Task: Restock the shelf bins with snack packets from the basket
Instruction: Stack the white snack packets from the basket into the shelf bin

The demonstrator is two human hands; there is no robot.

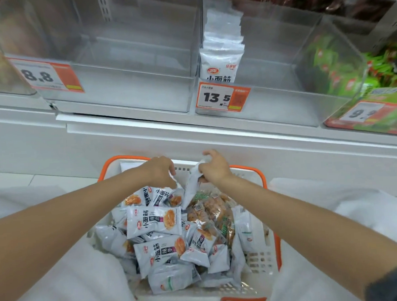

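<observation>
Under shelf bins (129, 68), right hand (213, 168) pinches a packet (189, 190) above the basket (114, 159); left hand (161, 171) grip unclear

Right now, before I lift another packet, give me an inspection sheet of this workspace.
Surface: white shelf ledge carries the clear bins.
Job's things: basket heaped with white snack packets; middle bin, tagged 13.5, holds an upright row of packets at its left wall; left bin, tagged 8.8, shows none.
Clutter: brown packets mixed in at the basket's right.
Hands: right hand grips a white packet held above the pile; left hand reaches into the pile, grip unclear.
Cables: nothing seen.
Surroundings: right bin holds green packets.
</observation>
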